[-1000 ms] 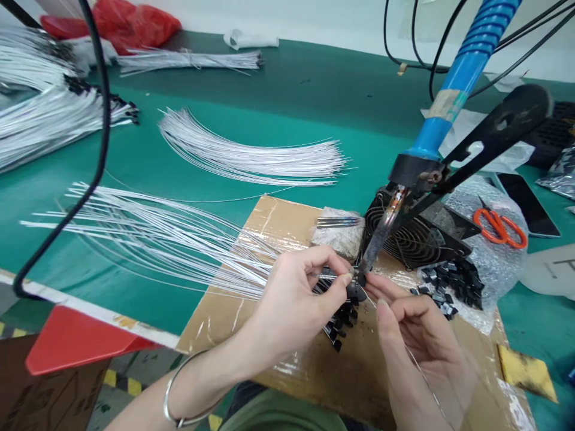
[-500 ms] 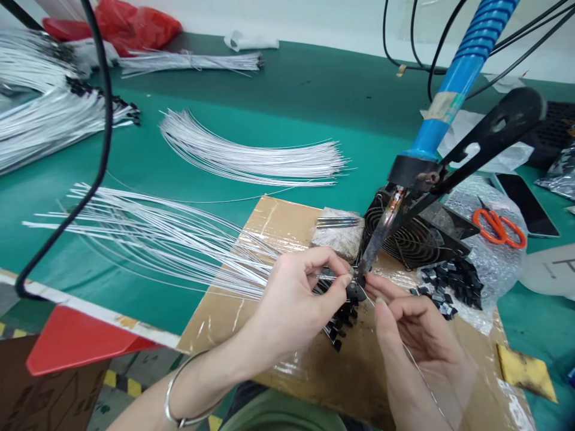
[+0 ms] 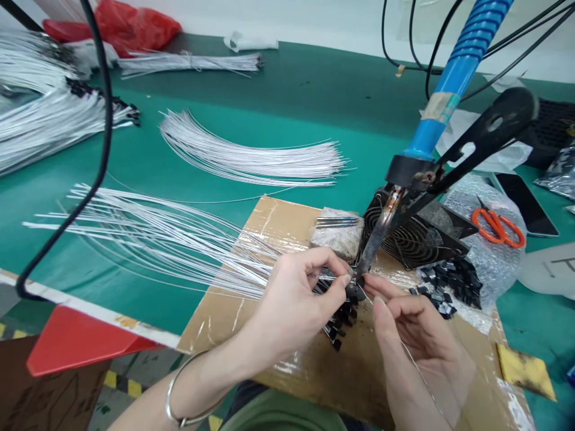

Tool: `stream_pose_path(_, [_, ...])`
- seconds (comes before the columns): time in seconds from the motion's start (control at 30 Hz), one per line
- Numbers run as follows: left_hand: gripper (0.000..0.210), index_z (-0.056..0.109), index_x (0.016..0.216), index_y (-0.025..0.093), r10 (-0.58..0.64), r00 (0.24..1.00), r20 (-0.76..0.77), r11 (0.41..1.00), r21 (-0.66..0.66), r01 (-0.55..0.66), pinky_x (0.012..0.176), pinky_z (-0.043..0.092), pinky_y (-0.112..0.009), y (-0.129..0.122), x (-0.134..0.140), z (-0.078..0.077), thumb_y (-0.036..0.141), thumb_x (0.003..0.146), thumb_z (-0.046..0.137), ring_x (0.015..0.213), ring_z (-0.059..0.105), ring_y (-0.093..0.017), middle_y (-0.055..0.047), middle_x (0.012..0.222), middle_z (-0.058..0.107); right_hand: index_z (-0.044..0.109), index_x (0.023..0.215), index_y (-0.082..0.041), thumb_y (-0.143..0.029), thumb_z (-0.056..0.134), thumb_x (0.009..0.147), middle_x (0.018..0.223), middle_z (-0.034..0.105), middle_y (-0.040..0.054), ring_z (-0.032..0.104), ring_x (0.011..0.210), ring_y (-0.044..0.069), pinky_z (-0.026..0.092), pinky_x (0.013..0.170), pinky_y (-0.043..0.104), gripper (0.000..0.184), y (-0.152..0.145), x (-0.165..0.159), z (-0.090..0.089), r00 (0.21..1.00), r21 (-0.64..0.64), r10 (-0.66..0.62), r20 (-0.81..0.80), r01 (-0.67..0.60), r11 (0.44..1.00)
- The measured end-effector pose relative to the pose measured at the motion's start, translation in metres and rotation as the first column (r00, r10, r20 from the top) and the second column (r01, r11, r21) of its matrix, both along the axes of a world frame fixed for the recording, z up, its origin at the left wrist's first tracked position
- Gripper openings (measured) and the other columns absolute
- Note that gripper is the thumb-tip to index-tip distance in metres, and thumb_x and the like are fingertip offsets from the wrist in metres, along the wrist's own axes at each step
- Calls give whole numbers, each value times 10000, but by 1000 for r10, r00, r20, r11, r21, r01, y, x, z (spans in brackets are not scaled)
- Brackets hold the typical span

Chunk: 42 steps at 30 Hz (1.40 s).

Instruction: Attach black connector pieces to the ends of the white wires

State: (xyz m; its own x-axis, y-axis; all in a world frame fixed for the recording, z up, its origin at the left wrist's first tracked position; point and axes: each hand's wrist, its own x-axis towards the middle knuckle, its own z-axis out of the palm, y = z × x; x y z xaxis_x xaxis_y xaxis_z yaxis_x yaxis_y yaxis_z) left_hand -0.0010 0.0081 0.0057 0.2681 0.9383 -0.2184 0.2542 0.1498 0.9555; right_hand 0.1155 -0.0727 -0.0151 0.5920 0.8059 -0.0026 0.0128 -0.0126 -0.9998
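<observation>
Just right of the left hand (image 3: 299,293), fingertips together on something hidden, stood the iron tip (image 3: 367,257); the right hand (image 3: 417,353) pinched a thin wire (image 3: 414,362) whose long axis ran forward-left from it toward that tip.

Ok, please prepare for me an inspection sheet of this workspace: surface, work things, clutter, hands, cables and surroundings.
Surface: green table top, with stained brown cardboard on it.
Work things: white wires in bundles; small black pieces piled at right; blue-handled tool, likely a soldering iron.
Clutter: orange-handled scissors on bubble wrap, phone, blackened yellow sponge.
Left hand: fingertips pinched beside the tool's tip; anything held is hard to see.
Right hand: holds a thin silvery wire.
Cables: black cable crosses the view's left; more cables at upper right.
Surroundings: white wall, striped floor marking.
</observation>
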Motion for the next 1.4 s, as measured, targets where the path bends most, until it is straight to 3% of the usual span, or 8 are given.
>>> stream_pose_path(0.27, [134,693,726,168,-1,1000,15,1000,4,1,687,473,-315,1,-1,1,281,789,659,801,692,-220,-79,850,774,671,751,-239,-295,778,929,1123,854,10,824,1003,130,632,929,173,215,0,1,0,1000,11,-3,28,3,1000])
stream_pose_path(0.43, [132,691,727,166,-6,1000,22,1000,19,5,688,470,-316,0,-2,1,269,803,659,790,688,-215,-75,841,771,670,748,-220,-303,798,910,1109,853,77,831,996,195,667,903,262,223,1,1,-1,999,3,-11,49,11,1000])
stream_pose_path(0.8, [110,682,722,168,-3,999,48,999,33,2,697,488,-306,0,-1,-1,239,801,655,786,681,-205,-72,833,765,672,763,-222,-274,771,943,1129,852,53,823,1011,159,633,938,218,212,-1,2,-3,999,35,16,44,-18,999])
stream_pose_path(1.0, [104,682,721,167,-10,999,40,1000,17,9,720,496,-319,-1,-1,-1,239,792,658,801,690,-212,-75,846,766,675,770,-219,-309,761,951,1131,850,87,827,994,191,656,894,257,220,-1,0,-3,992,-1,6,130,-6,1000])
stream_pose_path(1.27, [95,690,722,167,-2,1000,29,999,35,1,696,497,-298,-2,-1,0,220,794,657,777,688,-198,-64,825,769,699,797,-225,-217,789,924,1105,859,51,832,953,146,635,868,167,156,-1,7,-16,969,102,19,246,-46,994])
stream_pose_path(1.4, [99,694,725,166,2,1000,18,999,33,-3,685,499,-293,-2,-2,2,222,797,656,790,697,-205,-69,829,774,691,803,-217,-221,773,938,1120,854,80,838,950,174,651,844,200,158,-1,9,-17,959,106,27,283,-59,993])
